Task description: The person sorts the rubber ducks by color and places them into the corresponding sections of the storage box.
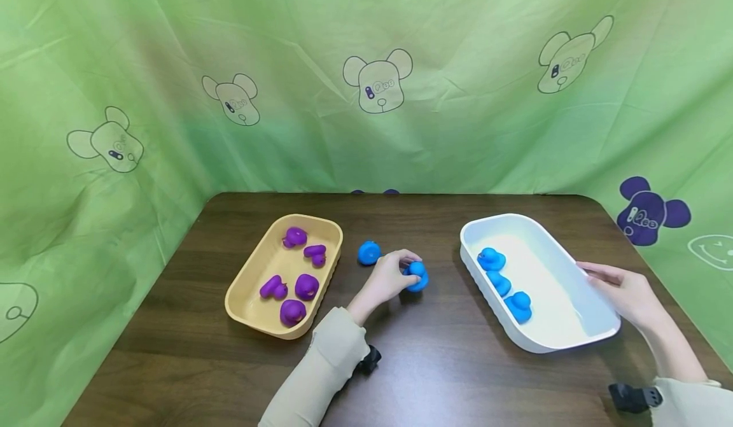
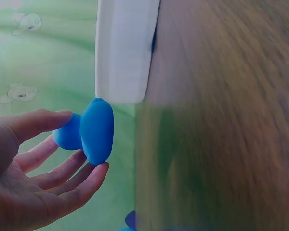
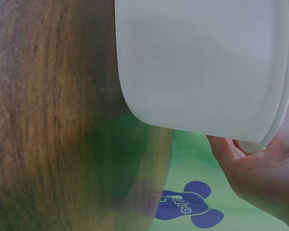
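My left hand (image 1: 392,276) pinches a blue rubber duck (image 1: 418,277) between thumb and fingertips, over the middle of the table. In the left wrist view the held duck (image 2: 97,132) appears lifted off the wood. Just beyond that hand, to its left, another blue duck (image 1: 369,252) sits on the table. My right hand (image 1: 627,292) grips the right rim of a white tray (image 1: 564,338); in the right wrist view its fingers curl under the tray's edge (image 3: 253,146). Several blue ducks (image 1: 518,307) lie along the left side inside that tray.
To the left stands a beige tray (image 1: 243,313) with several purple ducks (image 1: 293,312) in it. Dark wood table (image 1: 172,363) lies under everything. A green curtain (image 1: 309,147) with printed bear heads hangs behind and at both sides.
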Tool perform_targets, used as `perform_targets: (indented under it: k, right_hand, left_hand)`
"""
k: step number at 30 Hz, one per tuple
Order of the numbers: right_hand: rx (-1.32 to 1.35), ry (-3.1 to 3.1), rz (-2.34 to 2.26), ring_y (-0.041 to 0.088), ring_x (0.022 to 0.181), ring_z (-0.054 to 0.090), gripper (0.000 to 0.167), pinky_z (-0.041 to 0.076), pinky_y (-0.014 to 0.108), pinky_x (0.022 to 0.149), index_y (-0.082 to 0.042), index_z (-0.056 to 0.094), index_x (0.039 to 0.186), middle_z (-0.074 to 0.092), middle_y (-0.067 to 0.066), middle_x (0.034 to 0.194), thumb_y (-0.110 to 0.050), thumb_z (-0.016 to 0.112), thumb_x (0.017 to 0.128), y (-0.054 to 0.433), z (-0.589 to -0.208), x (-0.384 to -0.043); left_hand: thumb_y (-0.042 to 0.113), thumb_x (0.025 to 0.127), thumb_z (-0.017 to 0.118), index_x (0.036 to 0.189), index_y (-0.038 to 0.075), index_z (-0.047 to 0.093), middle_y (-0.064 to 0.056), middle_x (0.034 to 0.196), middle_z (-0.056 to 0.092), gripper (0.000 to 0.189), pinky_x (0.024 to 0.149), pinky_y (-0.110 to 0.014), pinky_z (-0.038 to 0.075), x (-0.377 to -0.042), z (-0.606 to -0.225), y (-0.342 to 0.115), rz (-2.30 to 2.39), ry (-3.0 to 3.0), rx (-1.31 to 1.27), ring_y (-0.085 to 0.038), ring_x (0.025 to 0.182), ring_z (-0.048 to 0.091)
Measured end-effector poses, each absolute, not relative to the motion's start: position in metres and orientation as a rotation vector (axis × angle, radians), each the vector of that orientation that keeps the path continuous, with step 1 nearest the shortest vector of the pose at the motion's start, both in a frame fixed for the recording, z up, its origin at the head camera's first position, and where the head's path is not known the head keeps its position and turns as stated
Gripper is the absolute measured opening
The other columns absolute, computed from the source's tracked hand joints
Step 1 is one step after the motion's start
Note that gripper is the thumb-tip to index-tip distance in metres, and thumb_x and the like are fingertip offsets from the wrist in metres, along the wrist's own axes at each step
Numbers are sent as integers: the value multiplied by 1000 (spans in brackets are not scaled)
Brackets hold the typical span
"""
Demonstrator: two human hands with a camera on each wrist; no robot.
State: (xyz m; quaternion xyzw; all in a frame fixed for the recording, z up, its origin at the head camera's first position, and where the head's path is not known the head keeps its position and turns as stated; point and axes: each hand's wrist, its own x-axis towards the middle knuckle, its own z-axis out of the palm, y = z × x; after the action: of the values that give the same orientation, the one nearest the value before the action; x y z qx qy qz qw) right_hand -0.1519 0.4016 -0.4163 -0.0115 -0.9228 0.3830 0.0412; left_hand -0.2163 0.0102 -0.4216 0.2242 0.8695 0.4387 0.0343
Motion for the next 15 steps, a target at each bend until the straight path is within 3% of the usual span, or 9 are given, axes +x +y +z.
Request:
perform_targets:
  k: [4,8,15]
  right_hand:
    - [-30,-2825,1161,-3,64,54,22,45,22,52,-14,64,106,57,-23,79,-19,50,90,401,-417,-151]
    - [-22,-2819,1165,-4,64,54,21,45,22,52,-16,64,105,54,-28,79,-19,50,90,402,-417,-152]
    - [-34,-2835,1144,-4,65,53,26,44,22,53,-9,62,110,53,-28,80,-20,49,90,402,-417,-153]
  left_hand:
    - [10,76,68,102,8,62,-4,101,63,27,77,-21,45,-214,-419,17,1365,2662,702,-15,90,59]
    - [10,76,68,102,8,62,-4,101,63,27,77,-20,44,-213,-416,22,1381,2650,721,-14,89,59]
    - [10,77,68,104,9,62,-3,102,63,28,77,-20,44,-210,-412,31,1383,2639,756,-12,90,59]
